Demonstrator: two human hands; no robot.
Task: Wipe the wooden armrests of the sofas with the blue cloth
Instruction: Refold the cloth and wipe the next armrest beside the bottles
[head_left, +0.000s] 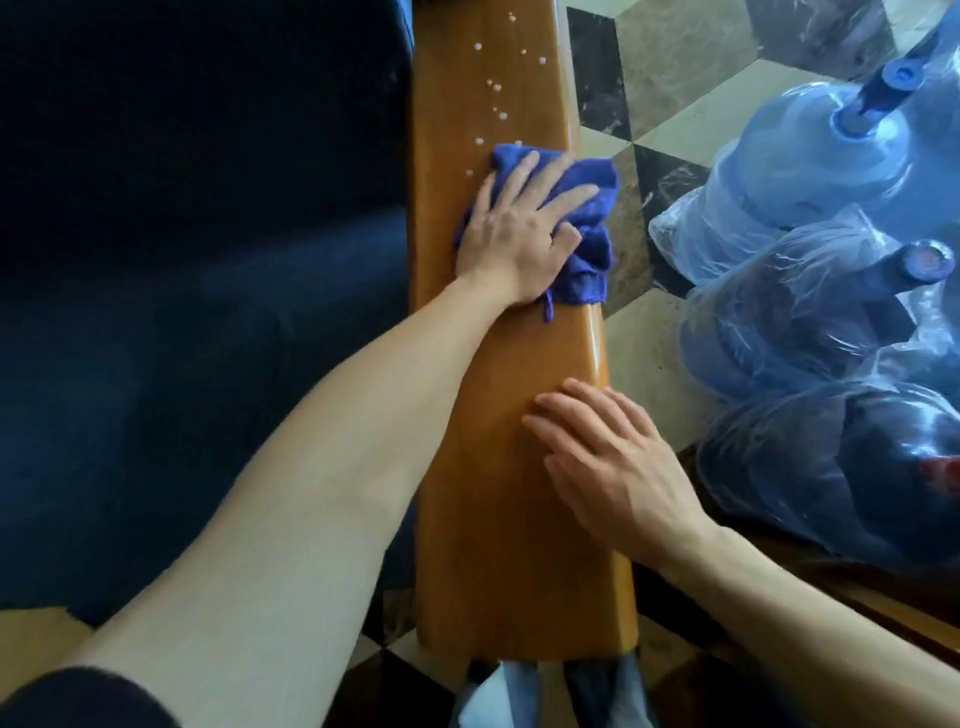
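Fingers (563, 195) of the left hand (511, 234) are spread flat on the blue cloth (587, 239) mid-armrest (498, 519) (right hand (608, 467) released, resting nearer); pressure is best kept even and carried toward the white droplets (493, 98) beyond.

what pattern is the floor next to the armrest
A cube-like pattern of black, grey-brown and cream marble tiles on the floor, right of the wooden armrest; the head view shows it.

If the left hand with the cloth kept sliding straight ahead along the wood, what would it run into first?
Probably the white droplets scattered on the wooden armrest just beyond the blue cloth. The left hand presses flat on the cloth, fingers pointing up the armrest; past the droplets the wood looks free to the picture's edge.
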